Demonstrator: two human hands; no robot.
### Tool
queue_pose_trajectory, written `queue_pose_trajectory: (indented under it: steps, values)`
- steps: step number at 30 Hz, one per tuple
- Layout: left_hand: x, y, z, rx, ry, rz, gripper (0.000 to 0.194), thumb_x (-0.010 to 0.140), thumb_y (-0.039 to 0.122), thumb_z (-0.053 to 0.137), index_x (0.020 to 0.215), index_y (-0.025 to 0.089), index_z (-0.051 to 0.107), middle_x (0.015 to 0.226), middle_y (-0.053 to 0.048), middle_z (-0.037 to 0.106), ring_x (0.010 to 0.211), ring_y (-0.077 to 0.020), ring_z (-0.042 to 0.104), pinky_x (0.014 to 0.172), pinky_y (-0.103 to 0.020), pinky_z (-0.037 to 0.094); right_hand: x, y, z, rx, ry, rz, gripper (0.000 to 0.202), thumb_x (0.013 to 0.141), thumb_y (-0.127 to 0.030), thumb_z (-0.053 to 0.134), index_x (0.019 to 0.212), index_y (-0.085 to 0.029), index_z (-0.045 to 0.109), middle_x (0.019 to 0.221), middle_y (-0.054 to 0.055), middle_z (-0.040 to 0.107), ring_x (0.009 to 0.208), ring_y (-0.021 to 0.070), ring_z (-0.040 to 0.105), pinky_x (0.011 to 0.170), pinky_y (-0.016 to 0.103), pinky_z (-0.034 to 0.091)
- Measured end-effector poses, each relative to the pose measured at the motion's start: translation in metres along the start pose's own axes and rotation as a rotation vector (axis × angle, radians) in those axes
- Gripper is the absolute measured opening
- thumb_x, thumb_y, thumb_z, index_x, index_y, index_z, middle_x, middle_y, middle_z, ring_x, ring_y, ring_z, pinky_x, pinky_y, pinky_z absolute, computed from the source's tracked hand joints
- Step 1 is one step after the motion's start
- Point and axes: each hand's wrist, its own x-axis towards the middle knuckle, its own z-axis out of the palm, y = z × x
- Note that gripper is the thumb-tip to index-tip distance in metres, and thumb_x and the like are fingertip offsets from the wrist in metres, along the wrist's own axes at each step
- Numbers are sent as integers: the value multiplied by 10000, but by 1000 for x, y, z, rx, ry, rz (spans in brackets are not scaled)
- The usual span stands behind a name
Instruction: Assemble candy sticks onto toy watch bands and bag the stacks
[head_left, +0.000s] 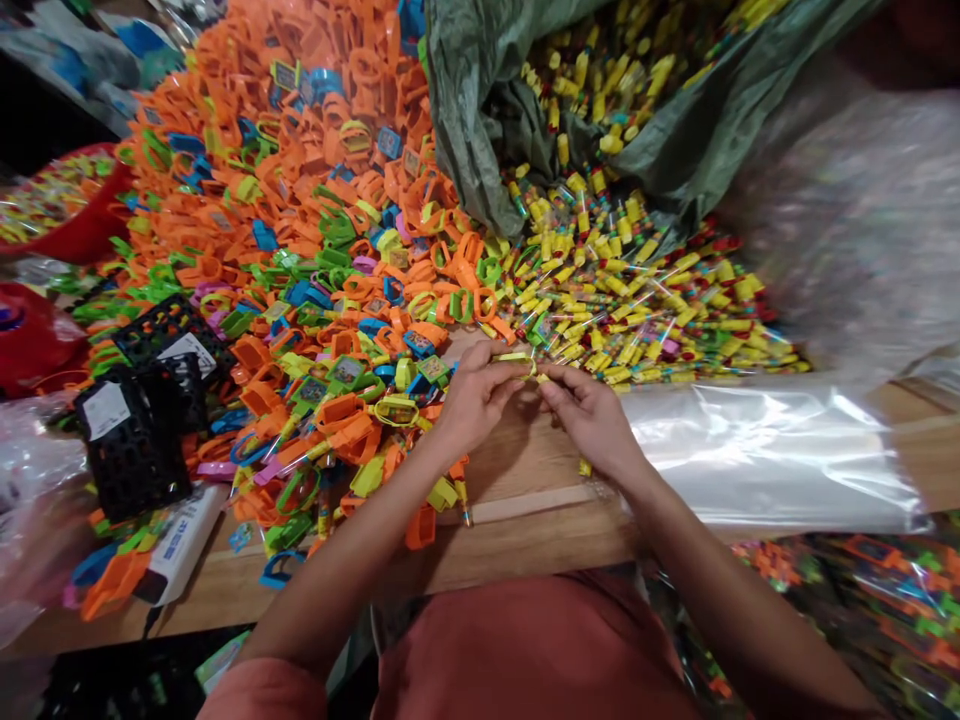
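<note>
1. Left hand (472, 395) is clamping a yellow plastic band (513, 357) at twelve o'clock.
2. Right hand (589, 415) is pinching a small yellow piece (542, 379) at the band's four o'clock, seemingly joining them.
3. Fitting is calling for steady alignment.

Upper garment: one brick-red fabric top (525, 650), matte, one colour over the visible front, with soft creases and darker folds along its upper edge. Sleeve: the left sleeve (262, 690) is of matching brick-red cloth and ends above the elbow in a loose, rounded opening. Forearms: left forearm (367, 530) and right forearm (697, 550) bare, slender, tapering to the wrists. Left hand (474, 398) and right hand (589, 412): bare, fingernails too small to assess.
</note>
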Motion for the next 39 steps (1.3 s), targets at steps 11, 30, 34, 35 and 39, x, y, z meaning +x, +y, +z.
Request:
queue_pose_trajectory:
  steps: [11, 30, 34, 35, 39]
  values:
    - [-10, 6, -19, 126, -42, 166, 297, 944, 48, 528, 1049, 211, 753, 1304, -96, 626, 1221, -238, 570, 1031, -412, 503, -6, -9, -5, 151, -192, 88, 461, 845, -548, 723, 1125, -182, 729, 835, 30, 710, 623, 113, 566, 522, 228, 379]
    - [-25, 11, -111, 475, -190, -146, 248, 936, 172, 581, 1127, 200, 736, 1317, -124, 658, 1191, -290, 641, 1041, -451, 530, 9, -13, -26, -984, -78, -229, 262, 1009, -225, 501, 1107, -173, 738, 1062, 126, 719, 1007, 270, 672, 867, 375, 504]
    - [14, -24, -111, 599, -170, -207, 298, 944, 114, 481, 1089, 153, 739, 1155, -134, 709, 1122, -270, 668, 1041, -421, 509, 19, -12, -25, -1334, -45, -122, 257, 1030, -262, 489, 1093, -191, 728, 1033, 121, 700, 920, 272, 689, 711, 334, 476]
    - [24, -35, -107, 645, -203, -219, 310, 910, 70, 479, 1044, 151, 746, 1100, -132, 718, 1107, -267, 671, 1045, -419, 498, 19, -12, -23, -1363, -44, -114, 261, 1038, -295, 486, 1089, -201, 723, 1030, 116, 697, 899, 267, 692, 684, 325, 465]
    - [55, -69, -87, 697, -258, -258, 270, 791, 5, 541, 873, 144, 757, 912, -134, 728, 981, -273, 690, 994, -403, 504, 15, -7, -17, -1373, -49, -155, 208, 1019, -345, 538, 1020, -206, 693, 982, 100, 695, 882, 262, 691, 690, 314, 458]
